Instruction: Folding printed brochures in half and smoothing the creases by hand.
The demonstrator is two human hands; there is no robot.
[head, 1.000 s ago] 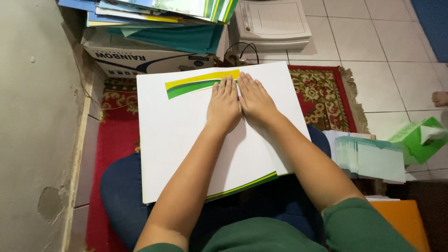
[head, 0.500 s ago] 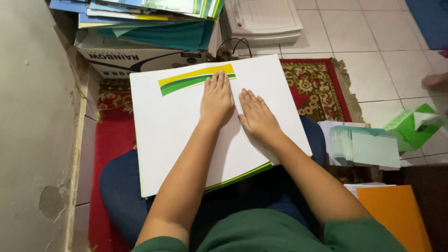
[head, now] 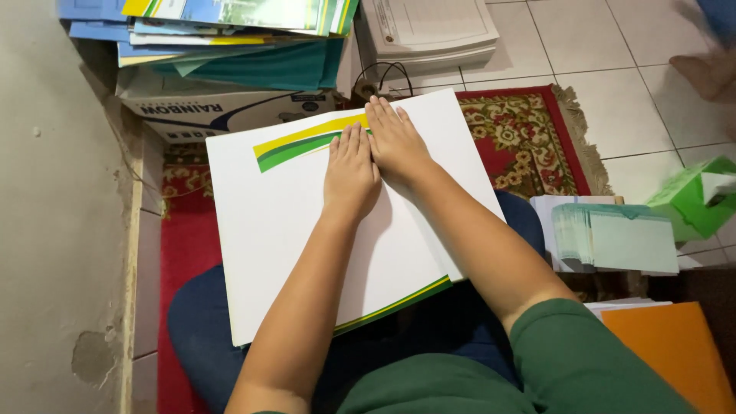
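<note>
A large white folded sheet point(head: 276, 222) with a yellow and green stripe near its top lies on my lap. My left hand point(head: 351, 170) presses flat on its middle, fingers together and pointing away from me. My right hand point(head: 395, 140) lies flat beside it, touching it, with fingertips at the sheet's far edge. Neither hand holds anything. A green and yellow edge point(head: 399, 303) shows at the sheet's near right side.
A cardboard box point(head: 222, 111) with stacked folders point(head: 230, 31) stands ahead on the left. White paper stacks point(head: 429, 31) lie on the tiles. Pale green sheets point(head: 613, 238), a green tissue box point(head: 694, 195) and an orange folder point(head: 667, 345) sit right. Another person's foot point(head: 709, 73) shows at the upper right. A wall point(head: 54, 215) is on the left.
My right hand slid down the sheet toward me half a second ago and has now moved back up to the far edge beside my left hand.
</note>
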